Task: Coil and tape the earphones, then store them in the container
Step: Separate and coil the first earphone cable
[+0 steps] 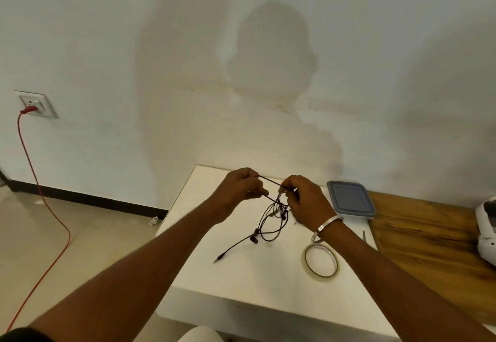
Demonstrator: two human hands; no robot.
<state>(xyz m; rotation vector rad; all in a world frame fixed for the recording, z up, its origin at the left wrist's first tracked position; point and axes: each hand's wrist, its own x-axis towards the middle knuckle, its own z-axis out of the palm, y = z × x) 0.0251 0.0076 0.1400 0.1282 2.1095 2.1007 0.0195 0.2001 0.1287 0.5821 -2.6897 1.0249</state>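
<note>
At the frame's centre, the left hand and right hand each hold a grip on the black earphones, stretching a strand of cord between them above the white tabletop. Loose loops hang below, the plug end resting on the tabletop. A tape roll lies lower right; the lidded container sits at right.

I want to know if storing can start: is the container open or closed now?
Closed. The blue-grey lid sits flat on the container at the far side of the white table; both hands are busy with the earphones.
</note>
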